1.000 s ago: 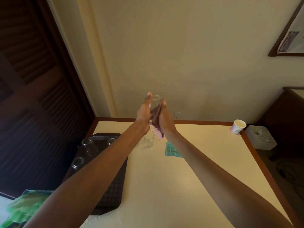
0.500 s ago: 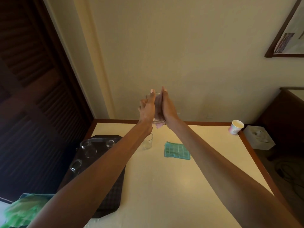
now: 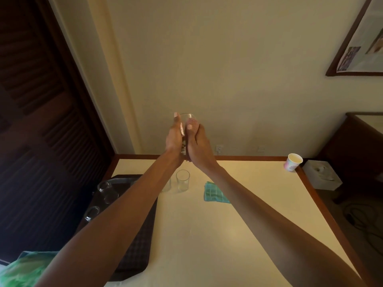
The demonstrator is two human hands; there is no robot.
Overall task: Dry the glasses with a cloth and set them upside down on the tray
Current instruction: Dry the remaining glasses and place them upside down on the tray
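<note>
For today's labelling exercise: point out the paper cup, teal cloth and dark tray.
paper cup [image 3: 293, 163], head view, side wall
teal cloth [image 3: 213, 192], head view, middle
dark tray [image 3: 137, 251], head view, bare patterned floor

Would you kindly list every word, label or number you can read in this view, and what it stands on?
None can be read.
The wooden-framed wall picture shows only blurred patches.
The white paper cup bears a pastel pattern, no legible letters.
</note>
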